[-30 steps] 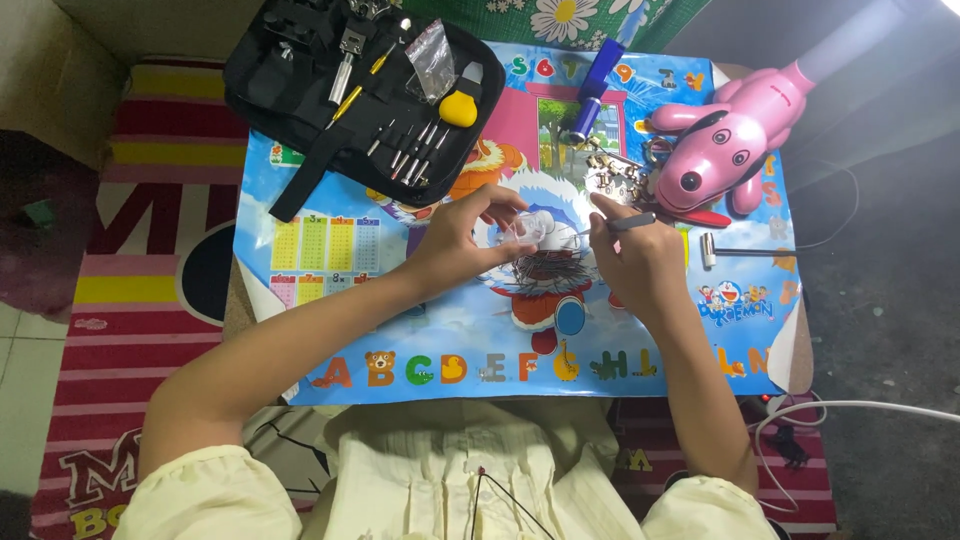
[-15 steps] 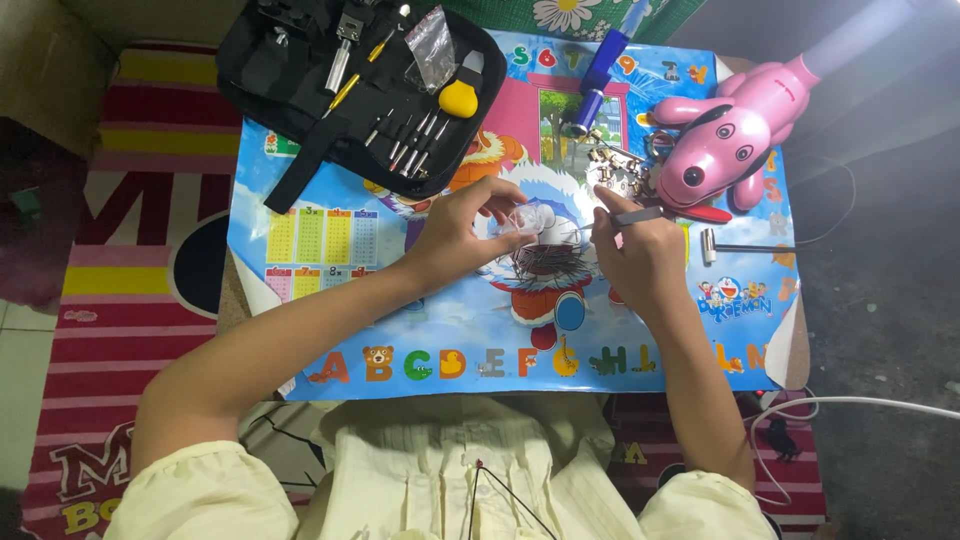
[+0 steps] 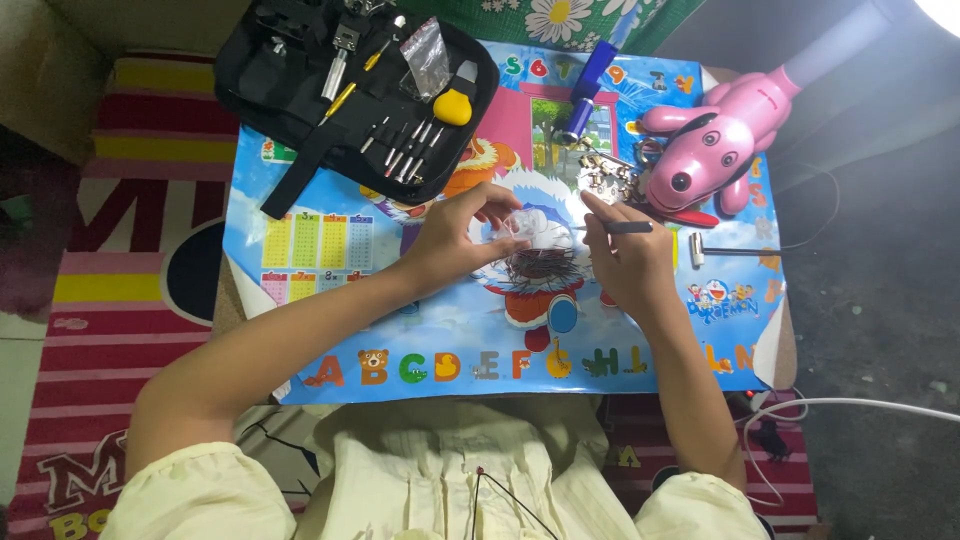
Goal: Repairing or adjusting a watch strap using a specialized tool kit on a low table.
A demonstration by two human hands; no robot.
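A small clear object (image 3: 520,225), too blurred to identify, is sitting pinched between the fingers (image 3: 497,215) of the left hand (image 3: 455,240) just above the middle of a colourful alphabet mat (image 3: 330,300) covering the counter. The right hand (image 3: 628,262) is gripping a thin dark-handled tool (image 3: 625,227), its fingers pressed together around it. A pink toy dog (image 3: 715,150) is lying near the right hand, and an open black tool case (image 3: 300,100) is resting at the mat's far left corner.

Glossy plastic dog lamp (image 3: 712,150), glossy printed mat (image 3: 330,250), matt black cloth tool case (image 3: 290,70)
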